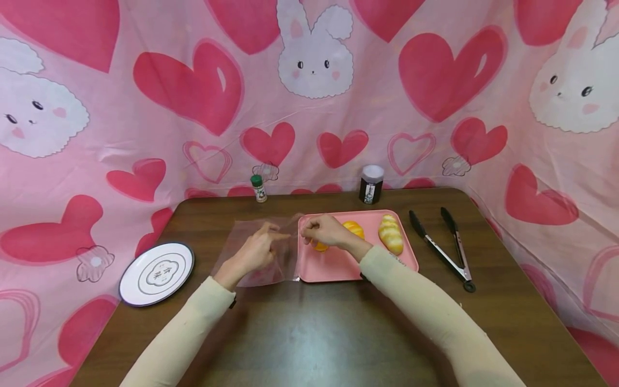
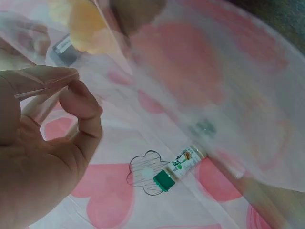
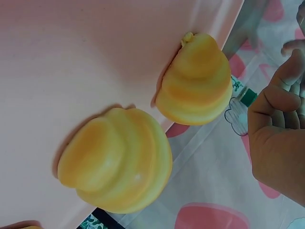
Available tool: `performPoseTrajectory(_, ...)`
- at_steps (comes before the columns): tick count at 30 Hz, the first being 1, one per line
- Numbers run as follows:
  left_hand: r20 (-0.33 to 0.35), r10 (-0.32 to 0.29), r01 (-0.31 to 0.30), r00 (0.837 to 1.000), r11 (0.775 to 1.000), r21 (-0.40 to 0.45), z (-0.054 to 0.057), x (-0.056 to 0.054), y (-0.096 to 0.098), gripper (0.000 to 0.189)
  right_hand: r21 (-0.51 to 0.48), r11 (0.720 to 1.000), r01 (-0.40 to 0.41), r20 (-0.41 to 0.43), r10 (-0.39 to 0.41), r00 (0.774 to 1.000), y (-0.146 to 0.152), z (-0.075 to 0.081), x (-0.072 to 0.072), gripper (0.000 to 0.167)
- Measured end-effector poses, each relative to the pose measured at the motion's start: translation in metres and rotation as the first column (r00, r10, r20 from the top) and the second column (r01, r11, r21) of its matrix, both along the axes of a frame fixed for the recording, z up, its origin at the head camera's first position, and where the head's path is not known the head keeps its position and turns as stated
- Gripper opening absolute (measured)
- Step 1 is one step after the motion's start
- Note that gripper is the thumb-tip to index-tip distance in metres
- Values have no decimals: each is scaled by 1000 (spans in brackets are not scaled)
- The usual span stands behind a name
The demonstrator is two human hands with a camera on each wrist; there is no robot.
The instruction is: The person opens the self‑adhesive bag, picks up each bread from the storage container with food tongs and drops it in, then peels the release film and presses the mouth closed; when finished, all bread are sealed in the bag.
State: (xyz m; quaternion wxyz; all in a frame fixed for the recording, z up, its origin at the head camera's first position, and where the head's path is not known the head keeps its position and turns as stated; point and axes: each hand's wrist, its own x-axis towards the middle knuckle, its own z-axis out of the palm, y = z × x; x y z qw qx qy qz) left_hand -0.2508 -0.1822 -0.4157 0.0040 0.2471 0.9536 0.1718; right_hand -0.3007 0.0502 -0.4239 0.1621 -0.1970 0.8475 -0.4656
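A clear plastic sheet or bag [image 1: 288, 263] lies between my hands, left of the pink tray [image 1: 333, 271]. My left hand [image 1: 258, 250] is over it; in the left wrist view, thumb and forefinger pinch the film [image 2: 190, 86]. My right hand [image 1: 328, 230] is above the tray's left edge with curled fingers near the film's upper corner; what lies between its fingertips is too fine to make out. Two swirled yellow bread rolls, one near [image 3: 198, 81] and one farther right [image 3: 119, 162], sit in the tray. A long striped bread [image 1: 390, 235] lies at its right side.
A white plate [image 1: 135, 279] stands at the left edge of the table. Behind are a green-capped shaker [image 1: 259, 189] and a dark jar with a pale lid [image 1: 371, 184]. Spread tongs [image 1: 447, 252] lie right of the tray. A patterned cloth surrounds the table.
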Motion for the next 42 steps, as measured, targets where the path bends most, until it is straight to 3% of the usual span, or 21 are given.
performPoseTrajectory(9,-25,41,-40,999,998,37,-1,-2,4,36,20,1000,10,-13,-9,1000,-1,1,1,19)
performPoseTrajectory(15,-24,126,-126,992,992,5,0,-1,5,62,5,1000,6,8,-6,1000,1,3,3,18)
performPoseTrajectory(20,2,168,-168,986,986,2,2,-2,5,69,3,1000,-9,2,9,1000,3,6,3,18)
performPoseTrajectory(29,28,72,-72,997,997,12,0,-3,5,70,5,1000,-30,-13,30,999,6,8,1,30)
performPoseTrajectory(35,42,32,-33,999,999,27,0,-2,6,71,3,1000,-18,14,18,1000,5,7,1,21)
performPoseTrajectory(42,-6,-13,13,1000,1000,-1,-2,-2,5,76,6,1000,-19,8,19,1000,4,6,1,20)
